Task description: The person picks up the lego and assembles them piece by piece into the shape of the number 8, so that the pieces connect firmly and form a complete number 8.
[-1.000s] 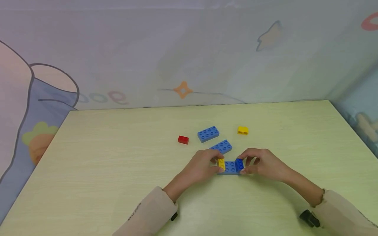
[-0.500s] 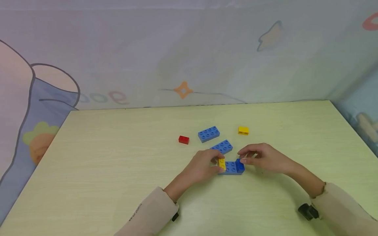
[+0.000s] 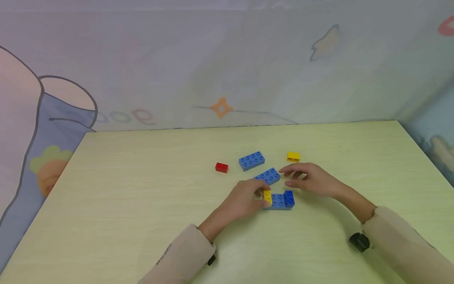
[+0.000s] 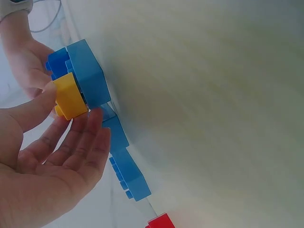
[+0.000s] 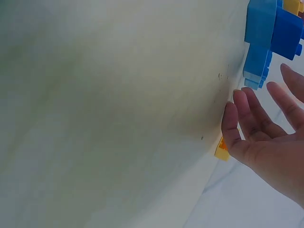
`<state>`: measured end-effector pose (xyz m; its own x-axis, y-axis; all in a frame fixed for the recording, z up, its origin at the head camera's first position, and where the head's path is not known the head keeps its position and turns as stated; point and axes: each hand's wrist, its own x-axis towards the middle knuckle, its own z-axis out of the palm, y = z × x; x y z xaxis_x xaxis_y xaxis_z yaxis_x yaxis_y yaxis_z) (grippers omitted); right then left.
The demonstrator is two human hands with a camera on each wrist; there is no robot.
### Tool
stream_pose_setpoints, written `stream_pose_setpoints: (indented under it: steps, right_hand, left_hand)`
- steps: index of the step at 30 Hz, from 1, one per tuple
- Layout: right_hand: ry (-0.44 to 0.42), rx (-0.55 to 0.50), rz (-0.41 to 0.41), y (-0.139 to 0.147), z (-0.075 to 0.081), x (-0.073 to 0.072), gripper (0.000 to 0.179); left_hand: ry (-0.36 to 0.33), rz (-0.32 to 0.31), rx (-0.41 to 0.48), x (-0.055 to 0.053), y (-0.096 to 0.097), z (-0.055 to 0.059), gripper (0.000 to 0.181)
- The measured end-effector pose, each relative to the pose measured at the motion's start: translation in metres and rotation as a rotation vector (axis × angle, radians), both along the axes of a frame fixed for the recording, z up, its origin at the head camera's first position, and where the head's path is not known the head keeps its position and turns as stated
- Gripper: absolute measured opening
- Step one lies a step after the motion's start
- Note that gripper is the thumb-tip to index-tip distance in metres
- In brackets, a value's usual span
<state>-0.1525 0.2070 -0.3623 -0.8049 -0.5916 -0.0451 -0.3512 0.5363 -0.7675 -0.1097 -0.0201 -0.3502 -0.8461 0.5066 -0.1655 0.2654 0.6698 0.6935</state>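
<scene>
My left hand (image 3: 246, 198) pinches a small yellow brick (image 3: 267, 196) between thumb and fingers. That brick sits on the left end of a light blue brick (image 3: 278, 201) lying on the table. A dark blue brick (image 3: 289, 198) stands on the right end of the same light blue brick, with bare studs between the two. My right hand (image 3: 313, 180) holds nothing; its fingers are parted beside a second light blue brick (image 3: 272, 175), whose left end is hidden behind the left hand. In the right wrist view the right hand (image 5: 270, 128) shows relaxed, apart from the dark blue brick (image 5: 286, 34).
Farther back lie another light blue brick (image 3: 252, 161), a small red brick (image 3: 222, 167) and a loose yellow brick (image 3: 293, 156) on its side. The pale wooden table (image 3: 124, 197) ends at a printed cloth backdrop (image 3: 159, 63).
My right hand has let go of the dark blue brick and moved back and slightly left, toward the second light blue brick. The left hand has stayed on the yellow brick.
</scene>
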Motion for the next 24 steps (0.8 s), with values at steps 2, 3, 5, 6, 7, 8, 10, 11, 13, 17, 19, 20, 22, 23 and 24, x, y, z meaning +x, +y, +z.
stream_pose_setpoints:
  steps: [2, 3, 5, 6, 7, 8, 10, 11, 13, 17, 19, 20, 22, 23, 24]
  right_hand:
    - [0.007, 0.012, 0.003, -0.002, -0.001, -0.004, 0.033]
    - [0.009, 0.015, 0.003, -0.004, -0.001, -0.005, 0.034]
    - [0.017, 0.021, 0.003, -0.006, -0.002, -0.009, 0.035]
    - [0.025, 0.027, 0.003, -0.007, -0.002, -0.01, 0.035]
    - [0.033, 0.034, 0.001, -0.009, -0.003, -0.011, 0.035]
    - [0.042, 0.038, 0.0, -0.01, -0.003, -0.012, 0.035]
    - [0.058, 0.043, 0.003, -0.012, -0.004, -0.013, 0.035]
    - [0.065, 0.045, 0.004, -0.014, -0.005, -0.014, 0.035]
    - [0.073, 0.046, 0.008, -0.016, -0.005, -0.014, 0.036]
    - [0.068, 0.051, 0.022, -0.018, -0.003, -0.014, 0.037]
    - [0.066, 0.057, 0.023, -0.019, -0.003, -0.013, 0.036]
    - [0.065, 0.06, 0.02, -0.019, -0.002, -0.013, 0.035]
    - [0.071, 0.071, 0.01, -0.019, -0.003, -0.013, 0.033]
    - [0.075, 0.077, 0.004, -0.019, -0.003, -0.013, 0.032]
    - [0.078, 0.081, 0.0, -0.018, -0.003, -0.012, 0.031]
  left_hand:
    - [0.003, -0.001, -0.001, 0.0, 0.0, 0.0, 0.033]
    - [0.003, -0.001, -0.002, 0.0, 0.0, 0.001, 0.033]
    - [0.002, 0.0, -0.001, 0.0, 0.0, 0.001, 0.032]
    - [0.001, 0.0, -0.001, 0.0, 0.0, 0.001, 0.032]
    - [-0.001, 0.001, 0.0, 0.0, 0.0, 0.001, 0.032]
    - [-0.004, 0.0, 0.0, 0.0, 0.0, 0.002, 0.032]
    - [-0.006, -0.002, -0.002, 0.0, 0.0, 0.002, 0.032]
    - [-0.007, -0.003, -0.003, 0.0, 0.0, 0.002, 0.032]
    - [-0.008, -0.005, -0.004, 0.0, 0.0, 0.002, 0.032]
    - [-0.005, -0.008, -0.002, 0.0, 0.0, 0.002, 0.032]
    - [-0.003, -0.009, -0.001, 0.0, 0.0, 0.002, 0.032]
    - [-0.003, -0.009, -0.001, 0.0, 0.0, 0.002, 0.032]
    - [-0.002, -0.01, 0.001, 0.0, 0.0, 0.002, 0.031]
    - [-0.003, -0.009, 0.002, 0.0, 0.0, 0.002, 0.031]
    - [-0.004, -0.008, 0.002, 0.0, 0.0, 0.002, 0.031]
